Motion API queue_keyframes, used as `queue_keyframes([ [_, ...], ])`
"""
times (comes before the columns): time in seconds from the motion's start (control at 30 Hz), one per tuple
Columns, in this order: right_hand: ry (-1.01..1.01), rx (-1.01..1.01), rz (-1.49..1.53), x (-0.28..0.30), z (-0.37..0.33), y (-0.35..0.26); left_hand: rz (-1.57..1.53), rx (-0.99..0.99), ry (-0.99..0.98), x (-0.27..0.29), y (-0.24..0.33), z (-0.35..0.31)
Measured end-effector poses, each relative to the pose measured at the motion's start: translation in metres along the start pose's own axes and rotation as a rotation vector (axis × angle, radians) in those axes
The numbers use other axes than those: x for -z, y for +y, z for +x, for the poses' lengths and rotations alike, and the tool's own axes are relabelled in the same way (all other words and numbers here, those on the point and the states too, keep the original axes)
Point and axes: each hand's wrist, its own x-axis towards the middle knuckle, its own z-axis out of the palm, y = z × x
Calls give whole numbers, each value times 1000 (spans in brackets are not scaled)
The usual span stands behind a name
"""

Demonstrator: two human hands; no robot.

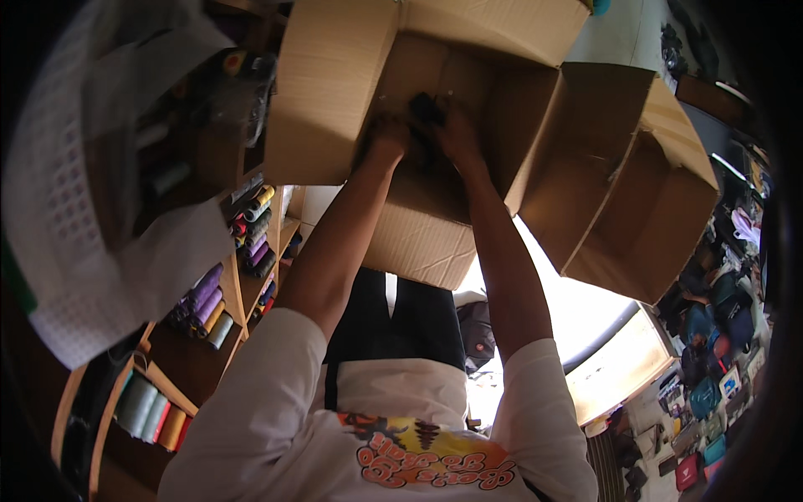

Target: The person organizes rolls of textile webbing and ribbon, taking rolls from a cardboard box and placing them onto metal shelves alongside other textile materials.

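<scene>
The left hand (pixel 391 136) and right hand (pixel 457 138) reached into an open cardboard box (pixel 330 92). A dark object (pixel 425 109) lay inside, at the right hand; in shadow, I could not tell whether either hand's fingers gripped anything. A 2nd box (pixel 577 171) was to the right. Wooden shelves (pixel 238 289) held thread spools (pixel 142 407) on the left; pale floor (pixel 617 42) showed far right.

Rounded orange lettering (pixel 435 470) on white shirt (pixel 401 381) front; red item (pixel 687 473), lower right, possibly marked, too small.
</scene>
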Motion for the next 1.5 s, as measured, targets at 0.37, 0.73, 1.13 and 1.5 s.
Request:
queue_keyframes([
  [0.37, 117, -310, 375, -18, 30, 40, -109, -6, -466, 75, 21, 14],
  [0.73, 152, -283, 233, 82, -2, -31, -281, -128, -172, 110, 7, 30],
  [1.13, 260, -30, 594, 178, -118, -99, -791, -204, 44, 286, 33, -72],
  [1.5, 641, -47, 730, 228, -241, -180, -1229, -687, -49, 402, 99, -163],
])
